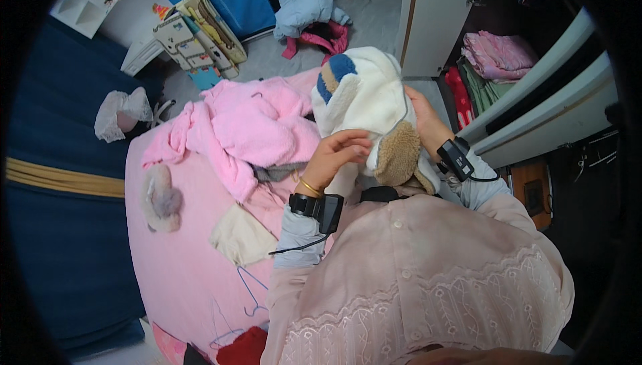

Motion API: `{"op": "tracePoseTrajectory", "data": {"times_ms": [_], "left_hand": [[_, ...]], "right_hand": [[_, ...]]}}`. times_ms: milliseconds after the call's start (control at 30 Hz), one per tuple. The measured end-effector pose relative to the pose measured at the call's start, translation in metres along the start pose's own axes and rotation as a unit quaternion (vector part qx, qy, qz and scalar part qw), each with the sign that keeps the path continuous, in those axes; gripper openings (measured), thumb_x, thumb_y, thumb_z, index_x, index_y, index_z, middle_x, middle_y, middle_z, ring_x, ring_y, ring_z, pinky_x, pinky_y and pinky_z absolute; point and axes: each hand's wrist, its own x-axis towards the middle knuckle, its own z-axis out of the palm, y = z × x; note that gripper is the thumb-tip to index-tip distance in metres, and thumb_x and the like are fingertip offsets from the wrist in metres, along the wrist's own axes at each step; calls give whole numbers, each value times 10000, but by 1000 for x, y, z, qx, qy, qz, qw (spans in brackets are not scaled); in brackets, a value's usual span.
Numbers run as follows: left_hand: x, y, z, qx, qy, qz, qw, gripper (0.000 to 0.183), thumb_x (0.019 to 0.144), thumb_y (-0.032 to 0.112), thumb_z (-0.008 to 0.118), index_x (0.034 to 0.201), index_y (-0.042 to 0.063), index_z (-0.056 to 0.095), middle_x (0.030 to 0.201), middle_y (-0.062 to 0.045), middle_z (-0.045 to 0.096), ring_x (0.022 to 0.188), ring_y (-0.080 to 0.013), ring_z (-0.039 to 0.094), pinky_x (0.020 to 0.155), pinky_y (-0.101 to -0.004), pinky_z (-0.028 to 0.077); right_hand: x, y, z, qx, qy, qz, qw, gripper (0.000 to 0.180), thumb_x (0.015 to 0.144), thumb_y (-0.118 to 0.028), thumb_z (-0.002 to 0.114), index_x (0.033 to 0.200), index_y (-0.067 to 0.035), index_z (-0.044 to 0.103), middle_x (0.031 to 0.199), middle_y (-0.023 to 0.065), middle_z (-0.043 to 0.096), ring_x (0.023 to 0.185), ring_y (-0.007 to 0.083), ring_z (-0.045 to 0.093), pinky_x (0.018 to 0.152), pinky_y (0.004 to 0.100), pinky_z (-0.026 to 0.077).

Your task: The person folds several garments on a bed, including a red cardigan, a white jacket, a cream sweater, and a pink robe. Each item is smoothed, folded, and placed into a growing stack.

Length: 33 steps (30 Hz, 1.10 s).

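A white fleece garment (361, 97) with blue and tan patches and a tan fleece part (399, 152) is held up in front of my torso. My right hand (426, 114) grips its right side, the fingertips hidden behind the cloth. My left hand (341, 157) is against its lower left, fingers bent; whether they pinch the cloth cannot be told. Left of the garment, a pink fluffy garment (261, 119) lies in a heap on the pink bed (165, 275). A folded cream cloth (243, 234) lies nearer to me on the bed.
A furry item with a grey pompom (163, 199), blue hangers (253, 292) and a red cloth (243, 347) lie on the bed. Light blue (306, 9) and magenta clothes (331, 39) are heaped beyond it. At the right, an open wardrobe holds folded pink fabric (496, 56).
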Motion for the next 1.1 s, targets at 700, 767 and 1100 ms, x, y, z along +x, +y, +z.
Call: {"op": "tracePoseTrajectory", "data": {"times_ms": [700, 767, 1100], "left_hand": [[-41, -90, -243, -284, 447, -21, 848, 209, 860, 153, 545, 1028, 32, 563, 840, -80, 592, 694, -192, 566, 613, -309, 486], [-46, -91, -247, -278, 480, -21, 832, 205, 849, 158, 563, 1019, 43, 571, 830, -71, 596, 692, -189, 569, 617, -308, 489], [-73, -101, -254, -330, 622, 15, 710, 158, 837, 191, 561, 910, 57, 600, 754, -52, 599, 643, -177, 555, 595, -306, 487]], "right_hand": [[155, -116, 55, -35, 225, -181, 957, 361, 926, -213, 435, 1201, 18, 475, 1226, 180, 502, 1115, 340, 487, 974, 477, 370], [175, -124, 42, -44, 241, -168, 955, 364, 928, -214, 430, 1206, 18, 467, 1226, 183, 501, 1113, 344, 486, 973, 485, 369], [386, -211, -16, -51, 218, -136, 965, 330, 936, -174, 408, 1223, -18, 450, 1213, 149, 508, 1121, 305, 482, 984, 429, 379]]}}
